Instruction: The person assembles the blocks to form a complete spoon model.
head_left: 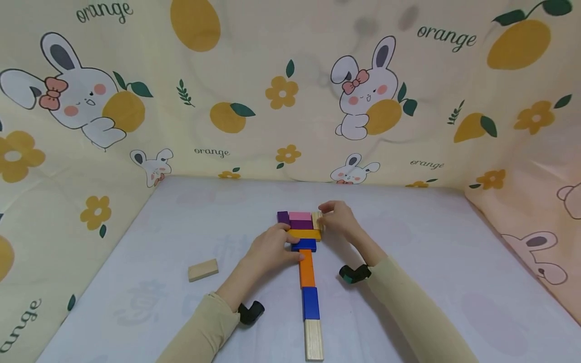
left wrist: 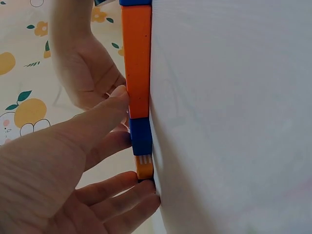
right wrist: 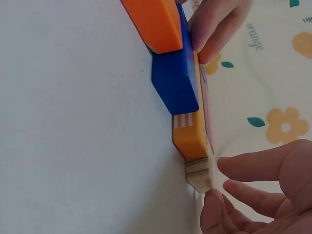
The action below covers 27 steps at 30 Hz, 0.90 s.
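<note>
Wooden blocks lie end to end in a row with a wider cluster at its far end. My left hand [head_left: 269, 249] rests along the cluster's left side. Its thumb touches the orange block [head_left: 307, 272], and its other fingers touch near the blue block [head_left: 306, 245], the yellow block [head_left: 305, 234] and the dark purple block [head_left: 283, 218]. At the cluster's right side, the fingertips of my right hand [head_left: 341, 220] touch the plain wood block [right wrist: 197, 176]. A pink block [head_left: 300, 216] and a purple block [head_left: 301, 225] sit between the outer blocks.
A loose plain wood block [head_left: 202, 270] lies to the left of the row. Nearer to me, the row runs on through a second blue block [head_left: 310, 303] and another plain wood block [head_left: 313, 340]. A printed cloth [head_left: 254, 60] stands behind the white table surface [head_left: 431, 272].
</note>
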### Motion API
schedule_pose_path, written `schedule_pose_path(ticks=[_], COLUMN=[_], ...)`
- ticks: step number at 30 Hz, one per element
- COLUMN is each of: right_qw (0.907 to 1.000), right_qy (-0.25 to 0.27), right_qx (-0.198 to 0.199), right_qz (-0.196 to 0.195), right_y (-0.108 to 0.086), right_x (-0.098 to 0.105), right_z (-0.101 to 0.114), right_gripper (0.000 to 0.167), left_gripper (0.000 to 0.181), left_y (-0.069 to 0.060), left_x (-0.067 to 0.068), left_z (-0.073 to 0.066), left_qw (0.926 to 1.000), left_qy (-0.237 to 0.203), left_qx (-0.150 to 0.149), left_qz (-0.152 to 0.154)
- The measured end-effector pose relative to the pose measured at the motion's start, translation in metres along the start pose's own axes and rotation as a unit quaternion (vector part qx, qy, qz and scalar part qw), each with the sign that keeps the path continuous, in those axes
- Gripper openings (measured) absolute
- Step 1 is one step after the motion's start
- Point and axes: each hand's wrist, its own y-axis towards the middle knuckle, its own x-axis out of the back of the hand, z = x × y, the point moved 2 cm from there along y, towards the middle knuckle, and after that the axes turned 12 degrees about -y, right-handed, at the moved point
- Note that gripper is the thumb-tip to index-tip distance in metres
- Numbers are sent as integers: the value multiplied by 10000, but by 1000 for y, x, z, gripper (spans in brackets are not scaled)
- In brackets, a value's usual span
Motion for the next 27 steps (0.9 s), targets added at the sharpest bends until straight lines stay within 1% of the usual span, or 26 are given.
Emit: schedule_pose_path(ticks=[4, 9, 13, 16, 20, 22, 24, 27], right_qw=[9999, 9998, 9997, 9994, 9988, 9983, 9978, 9968], right_qy=[155, 179, 224, 300, 427, 518, 599, 738], right_qx=[1, 96, 39, -60, -166, -198, -213, -206], right_qz=[41, 27, 79, 137, 177, 188, 187, 209], right_y=[-2, -4, -5, -5, -6, -6, -6, -6], right_x=[-2, -2, -1, 0, -1, -2, -3, -4], right_z=[-4, -7, -10, -12, -15, -16, -18, -20], right_gripper=[39, 41, 43, 44, 45, 45, 45, 45], left_gripper=[50, 50, 50, 49, 46, 46, 46, 48], left_y=[0, 0, 0, 0, 0, 1, 4, 11], left_x=[-1, -1, -1, 0, 5, 11, 17, 25], left_z=[0, -1, -1, -1, 3, 7, 13, 24], left_qw=[10000, 10000, 10000, 10000, 9994, 9986, 9968, 9908], left_qy=[12, 46, 19, -58, -322, -498, -734, -1167], left_qx=[5, 9, 4, -56, -127, -199, -174, 25], left_qz=[-17, -22, -24, 13, 49, -39, -275, -682])
